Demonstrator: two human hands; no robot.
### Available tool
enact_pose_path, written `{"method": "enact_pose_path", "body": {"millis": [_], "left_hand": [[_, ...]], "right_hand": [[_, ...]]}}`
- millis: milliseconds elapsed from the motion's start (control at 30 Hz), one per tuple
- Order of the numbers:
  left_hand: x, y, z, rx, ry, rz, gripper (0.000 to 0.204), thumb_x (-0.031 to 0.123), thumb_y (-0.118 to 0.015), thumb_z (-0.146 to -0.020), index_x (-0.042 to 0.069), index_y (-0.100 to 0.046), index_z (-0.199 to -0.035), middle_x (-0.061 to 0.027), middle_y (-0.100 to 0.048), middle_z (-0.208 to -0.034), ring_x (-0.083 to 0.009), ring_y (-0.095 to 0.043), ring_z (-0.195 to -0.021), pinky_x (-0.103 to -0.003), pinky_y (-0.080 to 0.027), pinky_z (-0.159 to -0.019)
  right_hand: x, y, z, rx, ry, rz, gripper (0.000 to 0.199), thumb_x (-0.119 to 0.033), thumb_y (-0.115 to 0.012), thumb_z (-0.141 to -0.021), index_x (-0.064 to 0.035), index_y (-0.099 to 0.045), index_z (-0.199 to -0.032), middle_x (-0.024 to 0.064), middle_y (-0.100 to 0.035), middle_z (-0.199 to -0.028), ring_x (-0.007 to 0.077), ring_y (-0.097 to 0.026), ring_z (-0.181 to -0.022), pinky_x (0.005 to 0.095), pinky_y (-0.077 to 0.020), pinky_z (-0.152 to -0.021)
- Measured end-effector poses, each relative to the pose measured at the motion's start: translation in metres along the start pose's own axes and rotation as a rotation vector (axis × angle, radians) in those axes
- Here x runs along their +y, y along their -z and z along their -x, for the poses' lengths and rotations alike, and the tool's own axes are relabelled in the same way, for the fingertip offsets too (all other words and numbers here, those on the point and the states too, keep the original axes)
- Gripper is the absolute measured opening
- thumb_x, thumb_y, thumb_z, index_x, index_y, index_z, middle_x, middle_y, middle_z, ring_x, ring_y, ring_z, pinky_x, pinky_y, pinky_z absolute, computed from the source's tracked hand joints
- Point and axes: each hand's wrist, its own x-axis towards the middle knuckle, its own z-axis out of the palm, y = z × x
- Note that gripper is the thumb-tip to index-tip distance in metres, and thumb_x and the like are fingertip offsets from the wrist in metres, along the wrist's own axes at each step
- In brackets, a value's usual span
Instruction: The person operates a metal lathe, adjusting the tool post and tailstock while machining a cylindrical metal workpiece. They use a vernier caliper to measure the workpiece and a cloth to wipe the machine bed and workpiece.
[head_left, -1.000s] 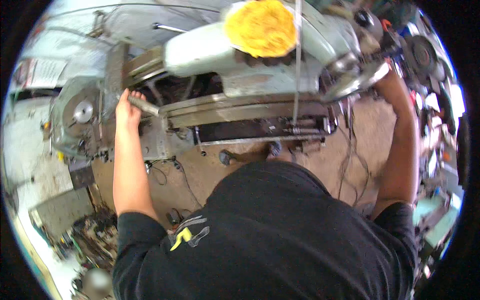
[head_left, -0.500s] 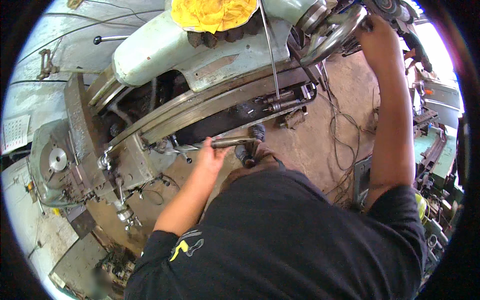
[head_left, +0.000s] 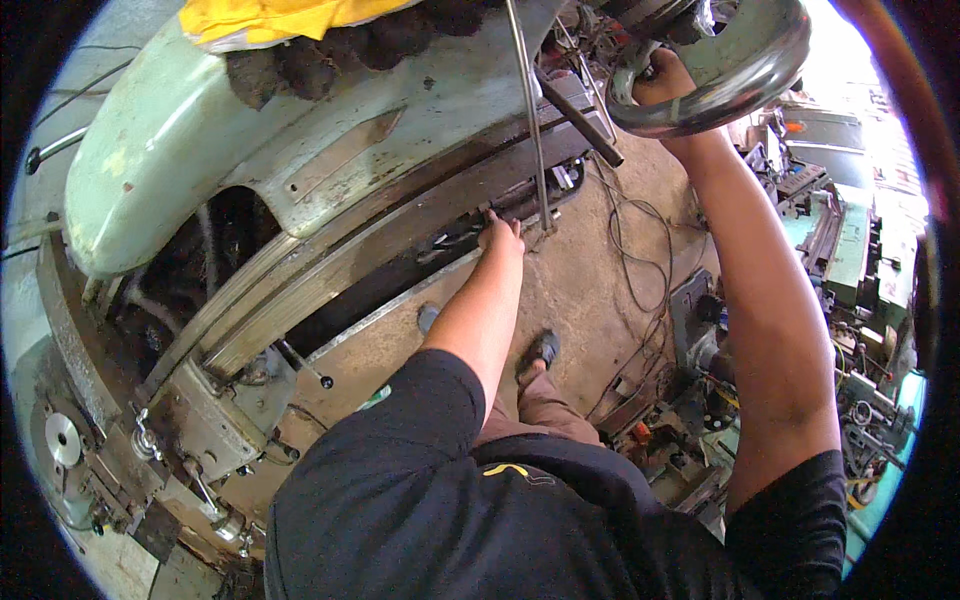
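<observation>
My right hand (head_left: pixel 668 82) is closed at the shiny metal handwheel (head_left: pixel 690 112), partly behind its rim; what its fingers wrap round looks like the wheel's grip. My left hand (head_left: pixel 502 236) reaches down into the long dark tray (head_left: pixel 345 318) beside the machine's rails. Its fingers are bent in among the metal tools lying there. Whatever is between them is hidden. Shiny metal pieces (head_left: pixel 447 242) lie just left of those fingers. Close to its right a thin metal rod (head_left: pixel 532 110) hangs down across the tray.
A pale green machine body (head_left: pixel 150 165) carries a yellow cloth (head_left: pixel 285 18) on top. Metal rails (head_left: pixel 290 290) run along its near side. A lever with a black knob (head_left: pixel 324 381) sticks out at the left. Cables (head_left: pixel 640 290) lie on the floor; machine parts crowd the right.
My left hand has gone from holding a drill bit before my body to reaching into the tray. The handwheel has turned, my right hand moving with it. My view has shifted closer.
</observation>
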Motion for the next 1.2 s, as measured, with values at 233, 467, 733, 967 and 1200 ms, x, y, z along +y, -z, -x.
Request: {"method": "enact_pose_path", "body": {"millis": [233,467,733,967,1200], "left_hand": [[-0.011,-0.033,-0.092,-0.102,0.096,-0.152,0.044,0.039,-0.051,-0.100,0.002,-0.048,-0.124,-0.0179,-0.063,-0.108,-0.0288,-0.067,-0.081,-0.038,-0.064,-0.065],[0.026,-0.020,-0.098,-0.226,0.338,-0.260,0.037,0.030,-0.039,-0.104,0.003,-0.053,-0.083,-0.0132,-0.064,-0.068,-0.0242,-0.065,-0.057,-0.041,-0.062,-0.054],[0.018,-0.012,-0.065,-0.463,0.476,-0.099,0.052,0.050,-0.043,-0.103,0.004,-0.055,-0.080,-0.0158,-0.067,-0.078,-0.0295,-0.069,-0.069,-0.046,-0.062,-0.069],[0.091,0.142,-0.011,-0.759,-0.271,-1.509,0.049,0.052,-0.048,-0.101,0.006,-0.059,-0.086,-0.0079,-0.062,-0.068,-0.0201,-0.057,-0.055,-0.039,-0.046,-0.047],[0.254,0.361,0.060,-0.301,-0.186,-1.660,0.057,0.056,-0.050,-0.098,0.014,-0.053,-0.137,-0.0107,-0.065,-0.101,-0.0196,-0.060,-0.077,-0.042,-0.051,-0.063]], "right_hand": [[-0.010,0.003,0.012,0.188,0.054,0.028,0.036,-0.029,-0.062,-0.086,-0.0041,-0.067,-0.111,0.0214,-0.068,-0.102,0.0358,-0.065,-0.097,0.0420,-0.0491,-0.088],[-0.025,0.011,0.023,0.180,0.018,0.049,0.035,-0.031,-0.062,-0.085,-0.0015,-0.069,-0.102,0.0221,-0.071,-0.091,0.0363,-0.069,-0.088,0.0427,-0.0516,-0.080],[-0.031,0.013,0.010,0.253,0.009,0.069,0.037,-0.031,-0.061,-0.087,-0.0036,-0.064,-0.111,0.0205,-0.064,-0.102,0.0376,-0.062,-0.098,0.0434,-0.0477,-0.088],[-0.038,0.035,-0.007,0.184,0.134,0.303,0.049,-0.033,-0.059,-0.090,-0.0123,-0.053,-0.133,0.0135,-0.050,-0.134,0.0336,-0.047,-0.125,0.0428,-0.0398,-0.104],[-0.019,0.023,-0.018,-0.037,0.074,0.134,0.069,-0.042,-0.064,-0.087,-0.0171,-0.041,-0.148,0.0158,-0.048,-0.146,0.0348,-0.052,-0.128,0.0445,-0.0439,-0.104]]}}
